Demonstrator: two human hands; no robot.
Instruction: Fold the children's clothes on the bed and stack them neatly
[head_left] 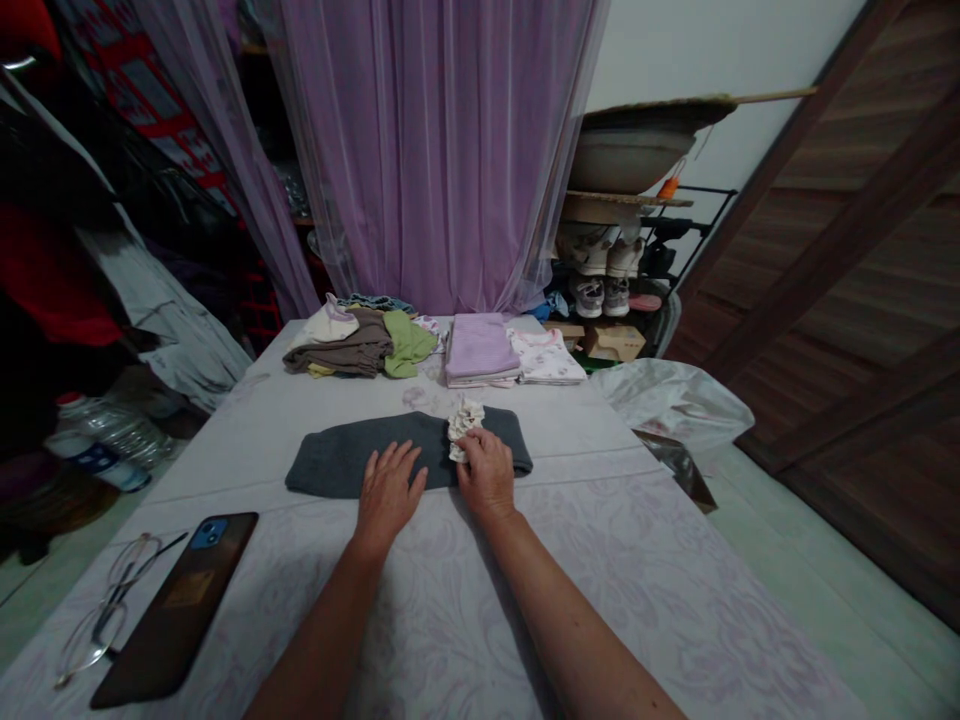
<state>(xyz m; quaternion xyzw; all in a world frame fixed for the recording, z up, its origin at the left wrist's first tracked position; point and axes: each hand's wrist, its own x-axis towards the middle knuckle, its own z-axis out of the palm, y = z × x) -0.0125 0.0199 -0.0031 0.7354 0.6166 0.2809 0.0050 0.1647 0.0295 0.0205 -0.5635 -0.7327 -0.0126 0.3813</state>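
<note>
Put the dark grey cloth (337,458) in the middle of a clock, with 12 pointing away from the person.

At 9, down on the floor, are plastic bottles (112,435); it is too dark there to count them well. At 8 lies one pair of glasses (112,600), and next to it one phone (184,610) with its back up, so the screen is hidden. At 11 is one messy heap of clothes (360,345), brown, cream and green. The pieces overlap, so I can't count them.

The grey cloth is one folded piece, flat on the flowery sheet (615,600). The left hand (390,487) rests on its near edge with the fingers spread. One cream frilly bit (465,418) sits on the right part of the cloth. The right hand (491,475) is there with bent fingers touching it and hides some of it; I can't tell if they pinch. The two hands are apart, and both arms are cut off at the bottom.

At 1 is one purple pile (481,350). At 2 is one white patterned pile (551,358). Past them I count four shoes (589,296) and two cardboard boxes (615,342), one partly hidden. Near 3 is one see-through bag (675,400).
</note>
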